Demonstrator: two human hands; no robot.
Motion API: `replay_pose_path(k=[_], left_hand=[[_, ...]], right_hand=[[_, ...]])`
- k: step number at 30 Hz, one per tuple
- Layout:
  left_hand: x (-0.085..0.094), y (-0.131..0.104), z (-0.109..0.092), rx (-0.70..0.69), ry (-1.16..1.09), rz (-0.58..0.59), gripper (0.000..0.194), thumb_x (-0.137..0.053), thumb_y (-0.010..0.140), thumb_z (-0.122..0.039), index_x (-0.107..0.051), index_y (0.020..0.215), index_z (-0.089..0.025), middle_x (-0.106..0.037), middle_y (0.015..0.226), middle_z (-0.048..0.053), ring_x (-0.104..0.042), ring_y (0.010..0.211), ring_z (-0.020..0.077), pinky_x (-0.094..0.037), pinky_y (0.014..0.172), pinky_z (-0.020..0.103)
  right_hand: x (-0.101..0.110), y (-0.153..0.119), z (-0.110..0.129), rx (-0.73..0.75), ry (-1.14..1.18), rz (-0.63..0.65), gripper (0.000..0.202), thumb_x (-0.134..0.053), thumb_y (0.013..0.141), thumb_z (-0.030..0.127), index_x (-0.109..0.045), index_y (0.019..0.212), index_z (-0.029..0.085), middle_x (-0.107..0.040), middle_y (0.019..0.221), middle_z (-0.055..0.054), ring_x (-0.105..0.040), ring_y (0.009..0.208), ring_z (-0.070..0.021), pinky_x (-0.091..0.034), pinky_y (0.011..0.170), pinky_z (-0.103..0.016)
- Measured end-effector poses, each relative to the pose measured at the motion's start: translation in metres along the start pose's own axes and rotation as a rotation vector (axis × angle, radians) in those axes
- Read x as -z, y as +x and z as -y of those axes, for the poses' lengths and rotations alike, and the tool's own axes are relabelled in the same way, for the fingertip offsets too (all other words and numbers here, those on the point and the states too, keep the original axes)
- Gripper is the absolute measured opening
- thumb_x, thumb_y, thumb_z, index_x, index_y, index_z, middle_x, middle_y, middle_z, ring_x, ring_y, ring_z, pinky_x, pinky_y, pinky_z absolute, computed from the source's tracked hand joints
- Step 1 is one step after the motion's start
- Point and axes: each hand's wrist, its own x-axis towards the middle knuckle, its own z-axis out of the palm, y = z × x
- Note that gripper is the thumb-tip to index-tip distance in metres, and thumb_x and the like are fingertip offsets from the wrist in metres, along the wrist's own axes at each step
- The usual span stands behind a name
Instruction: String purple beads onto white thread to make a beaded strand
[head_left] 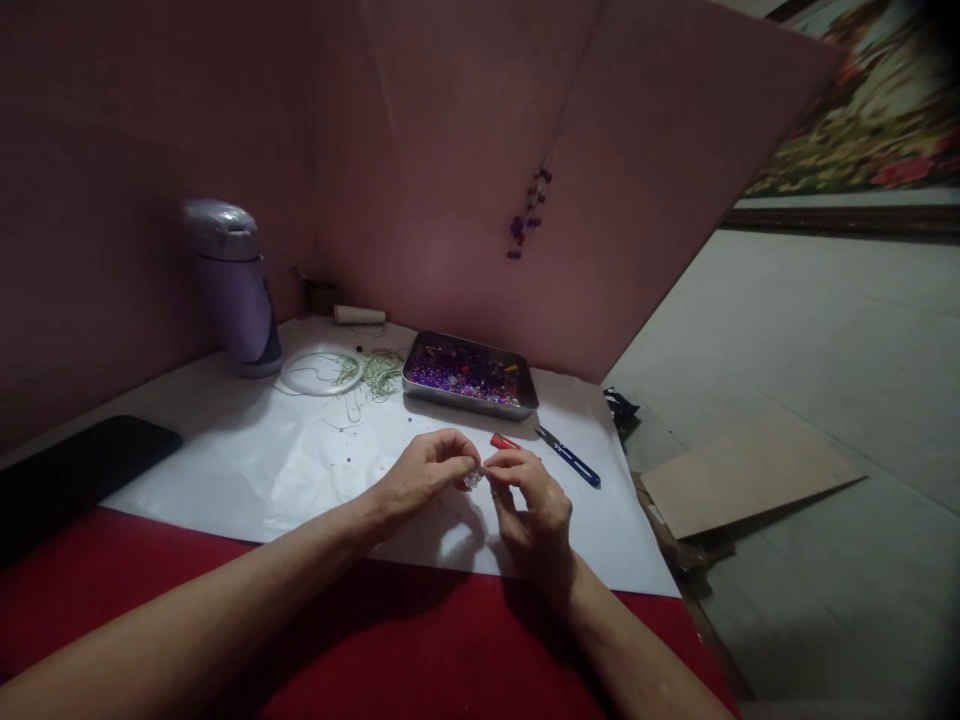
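My left hand (435,468) pinches a small cluster of transparent beads (473,479) between thumb and forefinger, above the white paper. The fingertips of my right hand (534,502) are pressed together at the right side of this cluster. What they grip there is too small to make out. Just beyond the right hand lies a red object (504,441), partly covered by the fingers. Thread snips with a dark blue handle (574,463) rest to its right. Behind both hands stands a metal tray (471,402) full of purple and mixed beads.
White paper (315,480) covers much of the red tabletop (360,640). A purple flask (234,290), a coil of clear line (289,375) and tangled greenish thread (381,372) are at back left. A dark phone-like slab (90,470) lies left. A bead strand (529,220) hangs before the pink wall.
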Motion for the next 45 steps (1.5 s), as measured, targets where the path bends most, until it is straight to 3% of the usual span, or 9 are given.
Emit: replay_pose_path(k=[4,8,14,18,25,29,33,39,45], left_hand=[[0.001,0.001,0.003,0.005,-0.071,0.008,0.010,-0.062,0.072,-0.022,-0.062,0.076,-0.013,-0.057,0.066,-0.001,-0.049,0.061,0.0092,-0.039,0.062,0.024],[0.001,0.002,0.009,0.130,-0.167,0.014,0.017,-0.065,0.069,-0.023,-0.066,0.083,-0.013,-0.062,0.073,0.002,-0.051,0.063,0.0097,-0.038,0.062,0.024],[0.001,0.003,0.018,0.248,-0.308,0.061,0.015,-0.069,0.065,-0.022,-0.067,0.074,-0.010,-0.058,0.060,0.002,-0.049,0.054,0.0095,-0.037,0.057,0.024],[0.005,0.003,0.016,0.236,-0.223,0.047,0.017,-0.071,0.062,-0.026,-0.063,0.069,-0.012,-0.056,0.058,0.000,-0.047,0.052,0.0086,-0.034,0.054,0.023],[0.005,0.004,0.003,-0.028,0.292,0.014,0.009,-0.055,0.071,-0.022,-0.059,0.068,-0.014,-0.055,0.062,-0.001,-0.046,0.059,0.0108,-0.035,0.056,0.024],[0.004,0.001,0.006,-0.305,0.610,-0.041,0.010,-0.048,0.072,-0.012,-0.058,0.072,-0.016,-0.058,0.071,0.002,-0.049,0.071,0.0144,-0.038,0.068,0.028],[0.005,0.000,0.006,-0.455,0.726,-0.062,0.009,-0.049,0.071,-0.011,-0.055,0.073,-0.017,-0.057,0.079,0.003,-0.047,0.082,0.0178,-0.037,0.077,0.032],[0.008,0.004,0.003,-0.060,0.208,-0.016,0.007,-0.043,0.074,-0.017,-0.050,0.071,-0.017,-0.052,0.075,0.000,-0.046,0.072,0.0149,-0.036,0.069,0.028],[0.008,0.005,-0.002,0.107,-0.272,-0.075,0.004,-0.052,0.068,-0.015,-0.056,0.068,-0.014,-0.055,0.077,0.002,-0.046,0.069,0.0116,-0.035,0.064,0.025]], right_hand=[[0.000,0.000,0.000,0.012,-0.017,0.010,0.021,-0.051,0.079,0.004,-0.054,0.089,0.022,-0.063,0.085,-0.006,-0.061,0.086,-0.0202,-0.052,0.077,-0.039],[-0.001,0.000,-0.001,0.067,-0.088,0.030,0.020,-0.051,0.079,0.003,-0.053,0.086,0.022,-0.063,0.086,-0.006,-0.061,0.084,-0.0186,-0.052,0.077,-0.036],[0.000,0.002,-0.001,0.123,-0.117,0.072,0.016,-0.050,0.081,0.006,-0.054,0.081,0.022,-0.063,0.084,-0.006,-0.060,0.079,-0.0175,-0.052,0.072,-0.033],[0.000,0.001,-0.001,0.094,-0.091,0.075,0.016,-0.049,0.081,0.006,-0.053,0.081,0.021,-0.062,0.082,-0.006,-0.060,0.078,-0.0173,-0.052,0.072,-0.034],[-0.001,0.001,0.000,0.023,-0.049,0.080,0.017,-0.049,0.081,0.004,-0.053,0.084,0.021,-0.062,0.084,-0.007,-0.060,0.083,-0.0190,-0.051,0.076,-0.037],[0.000,0.001,0.001,0.002,-0.022,0.080,0.017,-0.049,0.080,0.005,-0.053,0.082,0.020,-0.062,0.081,-0.006,-0.060,0.079,-0.0186,-0.050,0.077,-0.038],[0.000,0.002,0.002,-0.050,0.024,0.074,0.017,-0.049,0.079,0.004,-0.053,0.080,0.020,-0.062,0.082,-0.006,-0.060,0.079,-0.0185,-0.049,0.079,-0.039],[-0.001,0.003,0.005,-0.113,0.078,0.051,0.017,-0.050,0.079,0.004,-0.054,0.077,0.020,-0.061,0.078,-0.005,-0.059,0.077,-0.0180,-0.048,0.079,-0.038],[-0.003,0.004,0.003,-0.257,0.143,-0.008,0.013,-0.053,0.081,0.009,-0.054,0.073,0.019,-0.060,0.076,-0.004,-0.058,0.076,-0.0172,-0.047,0.076,-0.035]])
